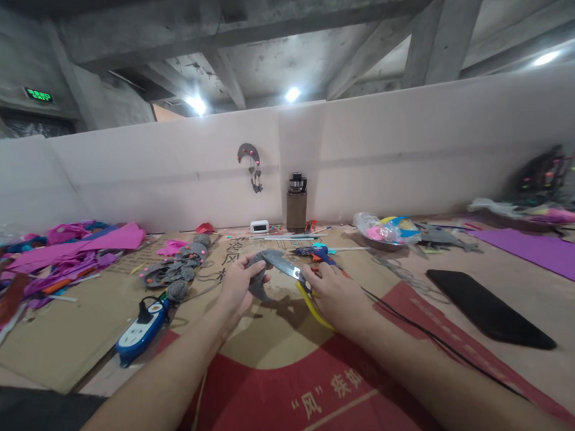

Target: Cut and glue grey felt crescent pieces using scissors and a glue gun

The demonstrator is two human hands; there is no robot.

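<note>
My left hand [238,284] pinches a curved piece of grey felt [259,289] between thumb and fingers, held above a cardboard sheet printed in red. In my right hand [336,297] is a pair of scissors [288,267] with yellow handles, gripped by the loops. The metal blades point left and meet the upper part of the felt; whether they are apart or closed there I cannot make out. Just behind my right hand lies a blue glue gun [323,254]. Grey felt pieces with pink dots [175,269] lie in a heap left of my left hand.
A power strip [142,332] lies at left, near pink and purple felt scraps [79,250]. A black phone [489,308] and a purple sheet [537,252] are at right. A bottle [296,205] and white clock [259,227] stand behind. A crescent ornament [249,153] hangs on the partition.
</note>
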